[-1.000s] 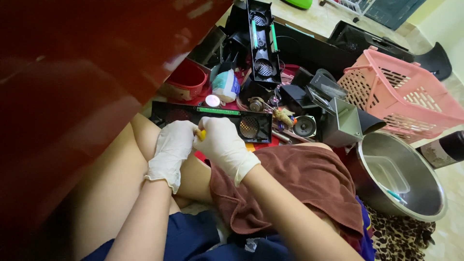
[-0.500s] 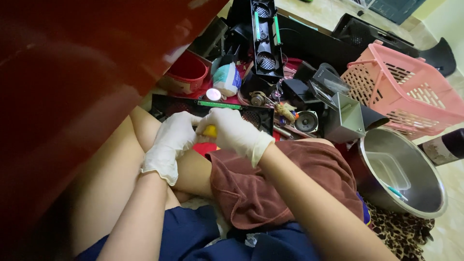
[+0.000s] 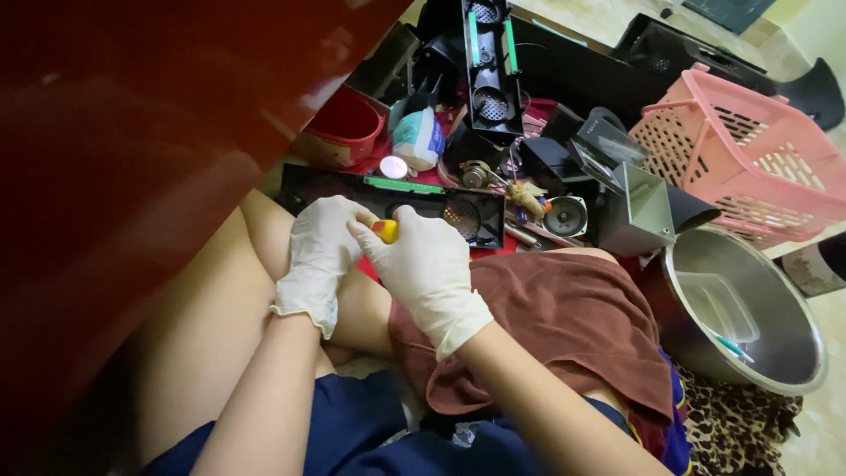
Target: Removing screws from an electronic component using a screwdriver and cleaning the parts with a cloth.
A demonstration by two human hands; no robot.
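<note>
Cluttered floor spreads below, where the gloved right hand (image 3: 429, 269) closes its grip on a small yellow-orange piece (image 3: 385, 231), the gloved left hand (image 3: 319, 251) touching it, over a black speaker panel (image 3: 397, 198). Rightward, a steel bowl (image 3: 787, 353) holds a clear plastic tub (image 3: 727, 308); the pink basket (image 3: 749, 150) behind shows no contents.

A home floor used as a repair spot: black dismantled speaker panels (image 3: 487, 62), a pink plastic laundry basket (image 3: 749, 150), a round steel bowl (image 3: 749, 308) crowd the tiles.

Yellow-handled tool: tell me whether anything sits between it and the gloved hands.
Nothing visible does. The yellow-handled tool is already pinched between the left hand and right hand, over the black speaker panel. Its tip is hidden.
</note>
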